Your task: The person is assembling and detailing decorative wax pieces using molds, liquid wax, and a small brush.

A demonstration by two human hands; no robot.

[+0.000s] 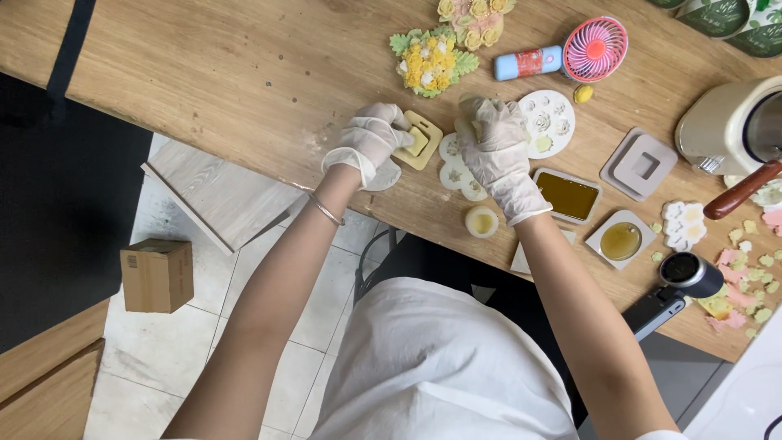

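Note:
Both my hands wear white gloves over a wooden table [244, 73]. My left hand [371, 140] grips a pale yellow square piece [418, 143] resting against a cream rectangular mould [427, 130]. My right hand [495, 147] is closed, a small yellowish bit pinched in its fingers, above a white flower-shaped silicone mould [456, 173]. A round white mould with flower cavities [551, 122] lies just right of my right hand.
A tray of amber liquid [567, 195], a small cup [481, 221], a yellow-filled round mould [621, 240], a pink fan [595, 49], a spray bottle [528, 63], flower bouquets [428, 61], a melting pot [729, 130]. A cardboard box [156, 275] sits on the floor.

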